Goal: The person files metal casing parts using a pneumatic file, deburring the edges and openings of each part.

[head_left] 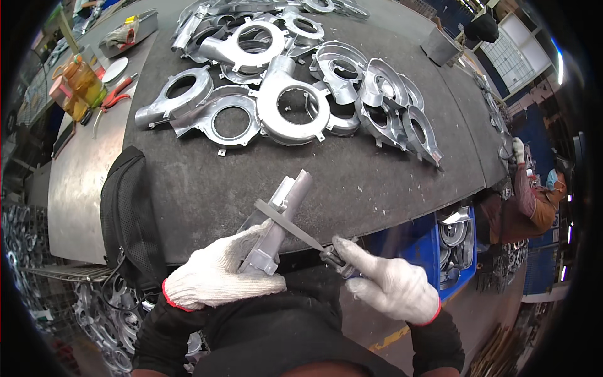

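In the view from the head, a worker in white knit gloves holds a silver metal casting (281, 217) at the near edge of a dark workbench (402, 188), tilted with its tubular end pointing up and away. The left hand (217, 270) closes on the casting's lower part, thumb along one side; the right hand (396, 283) pinches the clamped handle end of a flat grey file (292, 226), whose blade crosses over the casting. Whether the casting rests on the bench edge cannot be told. Bare benchtop stretches between the held piece and a pile of ring-shaped castings (292, 107), with more open surface to the right of the held piece, short of the bench's slanting near edge. On the left, a black bag (129, 207) stands close to the left forearm and narrows that side. Past the right-hand edge, below bench level, a blue bin (431, 254) holds further castings, near the right hand; a masked co-worker (527, 204) is well apart beyond it.
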Action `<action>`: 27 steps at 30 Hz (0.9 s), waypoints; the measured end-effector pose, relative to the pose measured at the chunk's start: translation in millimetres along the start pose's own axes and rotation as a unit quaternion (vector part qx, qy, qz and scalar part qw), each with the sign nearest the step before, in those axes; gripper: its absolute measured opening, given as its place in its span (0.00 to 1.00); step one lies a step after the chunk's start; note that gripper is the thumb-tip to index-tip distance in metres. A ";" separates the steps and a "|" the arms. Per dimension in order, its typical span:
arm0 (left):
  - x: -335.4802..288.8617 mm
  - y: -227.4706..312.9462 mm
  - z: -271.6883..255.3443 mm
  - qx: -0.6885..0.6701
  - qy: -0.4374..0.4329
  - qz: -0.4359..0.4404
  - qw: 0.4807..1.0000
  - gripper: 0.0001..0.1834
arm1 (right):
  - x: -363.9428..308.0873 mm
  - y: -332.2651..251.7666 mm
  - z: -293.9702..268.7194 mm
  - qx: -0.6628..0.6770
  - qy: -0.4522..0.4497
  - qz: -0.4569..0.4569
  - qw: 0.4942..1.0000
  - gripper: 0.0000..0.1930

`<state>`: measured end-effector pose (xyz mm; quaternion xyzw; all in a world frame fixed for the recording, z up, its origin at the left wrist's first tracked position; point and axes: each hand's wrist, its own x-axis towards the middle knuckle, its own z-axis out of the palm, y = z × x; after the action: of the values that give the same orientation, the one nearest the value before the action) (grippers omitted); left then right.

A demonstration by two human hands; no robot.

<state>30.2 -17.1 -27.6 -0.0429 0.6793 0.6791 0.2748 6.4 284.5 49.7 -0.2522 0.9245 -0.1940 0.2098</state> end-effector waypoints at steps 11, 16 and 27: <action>1.5 10.6 2.7 -0.007 -0.028 -0.032 0.999 0.41 | -3.8 18.7 16.7 0.241 -0.077 0.031 0.967 0.35; 0.5 22.6 7.4 0.030 -0.017 -0.031 0.999 0.40 | -13.2 -5.5 17.9 -0.172 0.082 0.002 0.982 0.36; 11.7 28.0 -9.9 0.058 -0.054 -0.003 0.997 0.25 | -16.7 8.2 10.1 0.129 0.067 0.014 0.989 0.36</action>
<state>5.1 -20.7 -8.3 0.0080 0.7014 0.6393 0.3149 21.2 297.6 42.3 -0.1968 0.9071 -0.3250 0.1811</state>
